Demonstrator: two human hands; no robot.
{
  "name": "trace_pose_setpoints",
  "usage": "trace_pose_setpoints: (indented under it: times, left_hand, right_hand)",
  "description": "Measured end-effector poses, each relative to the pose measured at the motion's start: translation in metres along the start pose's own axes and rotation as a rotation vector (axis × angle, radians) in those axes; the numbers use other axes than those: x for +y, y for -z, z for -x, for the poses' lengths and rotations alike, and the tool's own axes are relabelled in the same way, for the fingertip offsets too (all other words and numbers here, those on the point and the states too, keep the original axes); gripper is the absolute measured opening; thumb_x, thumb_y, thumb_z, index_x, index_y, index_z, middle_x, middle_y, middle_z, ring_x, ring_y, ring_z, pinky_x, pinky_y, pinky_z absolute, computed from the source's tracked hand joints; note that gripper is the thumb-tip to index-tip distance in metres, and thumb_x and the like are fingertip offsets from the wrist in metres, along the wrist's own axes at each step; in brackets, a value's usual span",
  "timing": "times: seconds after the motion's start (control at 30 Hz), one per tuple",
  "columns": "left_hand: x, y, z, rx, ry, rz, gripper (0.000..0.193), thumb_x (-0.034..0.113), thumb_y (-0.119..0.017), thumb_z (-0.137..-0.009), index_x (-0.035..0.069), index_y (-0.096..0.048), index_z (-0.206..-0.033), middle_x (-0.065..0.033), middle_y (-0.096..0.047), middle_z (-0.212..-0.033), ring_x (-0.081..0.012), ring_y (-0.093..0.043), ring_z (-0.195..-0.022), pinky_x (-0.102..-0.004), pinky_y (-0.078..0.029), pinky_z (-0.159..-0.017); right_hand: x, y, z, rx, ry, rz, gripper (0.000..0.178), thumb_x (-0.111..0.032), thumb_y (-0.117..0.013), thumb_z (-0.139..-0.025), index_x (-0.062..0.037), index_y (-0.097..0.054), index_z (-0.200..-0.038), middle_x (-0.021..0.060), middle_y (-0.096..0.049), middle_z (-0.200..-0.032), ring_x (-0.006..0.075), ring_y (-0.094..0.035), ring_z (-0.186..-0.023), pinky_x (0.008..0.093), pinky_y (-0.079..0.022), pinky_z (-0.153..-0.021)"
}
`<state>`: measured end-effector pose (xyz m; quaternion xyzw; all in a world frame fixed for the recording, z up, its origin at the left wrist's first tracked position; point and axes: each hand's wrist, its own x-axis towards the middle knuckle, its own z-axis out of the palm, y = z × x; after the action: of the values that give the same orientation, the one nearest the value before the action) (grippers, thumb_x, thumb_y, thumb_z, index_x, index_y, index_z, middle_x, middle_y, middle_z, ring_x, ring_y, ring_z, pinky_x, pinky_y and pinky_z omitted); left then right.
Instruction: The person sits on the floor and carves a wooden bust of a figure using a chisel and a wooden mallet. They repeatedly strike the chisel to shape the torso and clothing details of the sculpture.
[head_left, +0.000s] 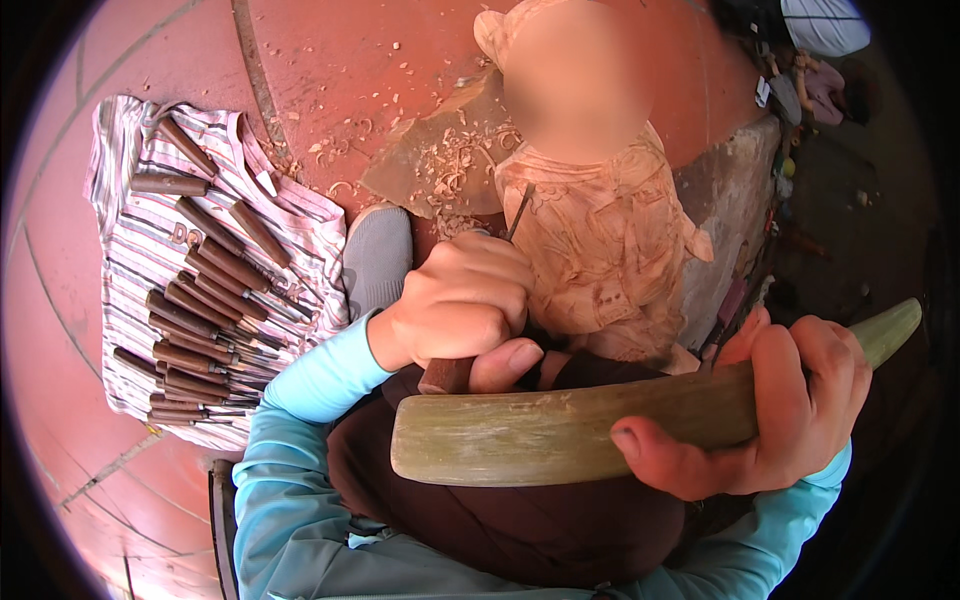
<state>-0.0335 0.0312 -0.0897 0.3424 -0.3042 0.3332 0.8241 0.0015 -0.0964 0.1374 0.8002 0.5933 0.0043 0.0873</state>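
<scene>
My left hand (pixel 465 295) is wrapped round the brown handle of a carving chisel (pixel 446 376). Its thin metal blade rises past the knuckles toward the pale carved wooden figure (pixel 600 250), whose top is blurred. Whether the blade tip touches the wood I cannot tell. A long, curved, greenish-brown mallet (pixel 520 435) lies across my lap area, gripped in my right hand (pixel 790 410) near its narrow end. The mallet's broad end is close beside the butt of the chisel handle. Folds and clothing details are cut into the figure, which stands just ahead of my knees.
At left, several wooden-handled chisels (pixel 215 285) lie on a striped cloth (pixel 125 250) on red floor tiles (pixel 170 60). Wood shavings (pixel 465 160) litter a flat slab ahead. A grey shoe (pixel 380 250) is beside the cloth. Assorted items lie at the far right.
</scene>
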Motion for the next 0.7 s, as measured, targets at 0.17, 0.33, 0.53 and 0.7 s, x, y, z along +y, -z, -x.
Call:
trace_pose_setpoints:
  times: [0.17,0.33,0.53,0.7]
  left_hand:
    - [0.002,-0.003,0.003,0.013,-0.005,-0.045,0.029,-0.004,-0.057,-0.075,0.007,-0.036,-0.058,-0.0039,-0.041,-0.053,-0.0193,-0.038,-0.038,-0.0318,-0.026,-0.037]
    - [0.002,-0.009,-0.004,0.116,0.033,-0.156,0.034,-0.006,-0.060,-0.074,0.008,-0.035,-0.057,-0.0045,-0.041,-0.053,-0.0208,-0.039,-0.039,-0.0318,-0.027,-0.037]
    - [0.002,-0.018,-0.006,0.344,-0.150,-0.159,0.023,0.010,-0.052,-0.081,0.007,-0.038,-0.064,-0.0017,-0.040,-0.046,-0.0122,-0.033,-0.033,-0.0278,-0.027,-0.033]
    - [0.003,-0.013,0.008,0.168,-0.068,-0.167,0.020,0.005,-0.053,-0.079,0.006,-0.039,-0.065,-0.0033,-0.043,-0.050,-0.0158,-0.040,-0.036,-0.0300,-0.035,-0.035]
  right_hand:
    - [0.001,-0.001,-0.001,-0.001,0.002,-0.015,0.058,0.001,-0.072,-0.067,-0.0376,-0.056,-0.107,0.0077,-0.051,-0.079,0.0254,-0.046,-0.061,0.0381,-0.036,-0.051]
    - [0.003,-0.001,-0.002,-0.018,-0.011,-0.022,0.061,0.003,-0.071,-0.066,-0.0374,-0.056,-0.108,0.0076,-0.051,-0.078,0.0255,-0.046,-0.060,0.0382,-0.036,-0.051]
    - [0.007,0.006,0.004,-0.038,-0.071,-0.050,0.063,0.005,-0.071,-0.065,-0.0371,-0.055,-0.109,0.0075,-0.051,-0.078,0.0256,-0.045,-0.060,0.0383,-0.036,-0.051]
    - [0.006,0.006,0.006,-0.025,-0.120,-0.058,0.065,0.007,-0.071,-0.064,-0.0369,-0.055,-0.109,0.0074,-0.051,-0.078,0.0257,-0.045,-0.060,0.0384,-0.036,-0.051]
